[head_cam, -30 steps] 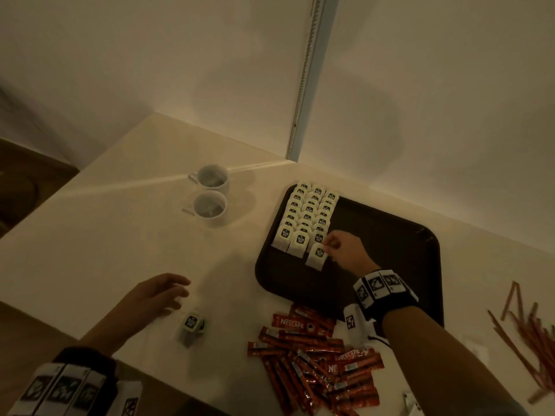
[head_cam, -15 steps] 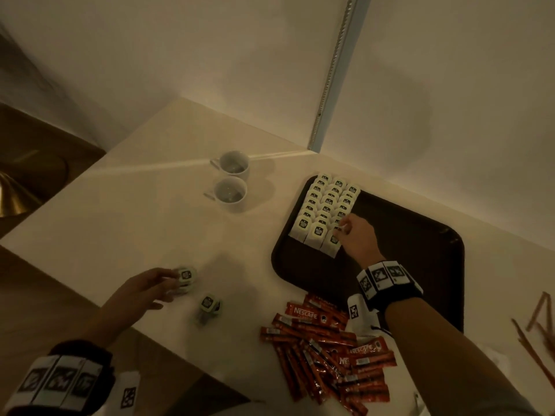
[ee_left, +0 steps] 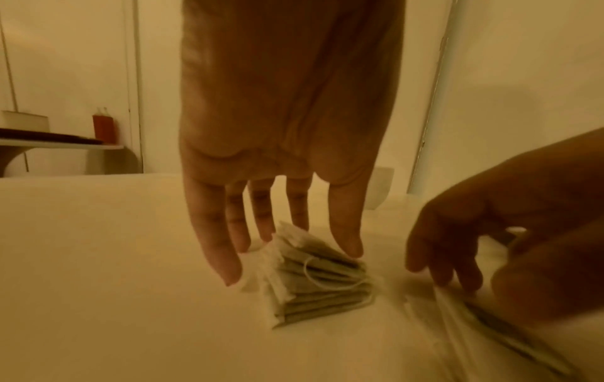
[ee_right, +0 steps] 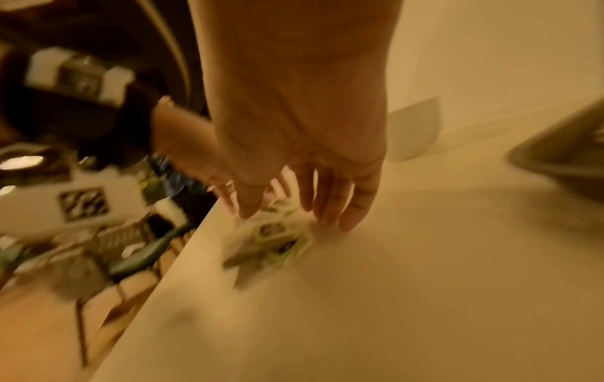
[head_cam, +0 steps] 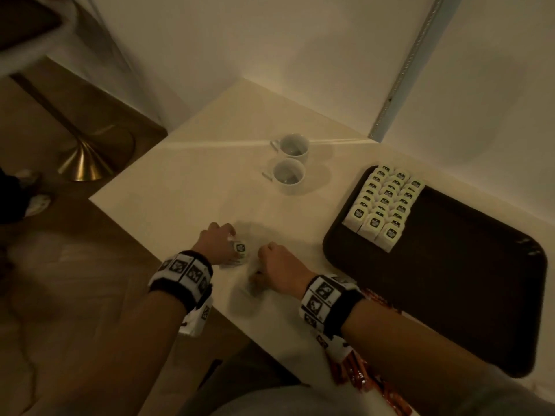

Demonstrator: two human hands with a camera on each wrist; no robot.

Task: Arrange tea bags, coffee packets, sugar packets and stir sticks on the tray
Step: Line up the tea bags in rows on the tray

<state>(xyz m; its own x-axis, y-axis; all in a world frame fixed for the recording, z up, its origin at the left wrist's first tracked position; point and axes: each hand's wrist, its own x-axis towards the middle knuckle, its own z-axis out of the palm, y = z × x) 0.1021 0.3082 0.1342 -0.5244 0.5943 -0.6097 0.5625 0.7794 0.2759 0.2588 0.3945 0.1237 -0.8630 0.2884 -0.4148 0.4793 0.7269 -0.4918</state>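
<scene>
Since a moment ago the right hand (head_cam: 277, 273) has left the tray and come down on the table beside the left hand (head_cam: 214, 240); the camera view has also swung left.

Both hands are low over the near table (head_cam: 195, 205) edge, close together but not touching. The left hand's fingers (ee_left: 215, 240) point down, nearly straight, closing around a small stack of tea bags (ee_left: 314, 281) lying on the table. The right hand reaches down onto a second bunch of tea bags (ee_right: 274, 237); that view is blurred, so whether it grips them cannot be told.

Red coffee packets (head_cam: 363, 382) show partly under the right forearm at the near edge. To the right lies the dark tray (head_cam: 450, 295), with three neat rows of tea bags (head_cam: 386, 205) in its far left corner. Farther back, two white cups (head_cam: 289, 163) stand side by side near the wall.
</scene>
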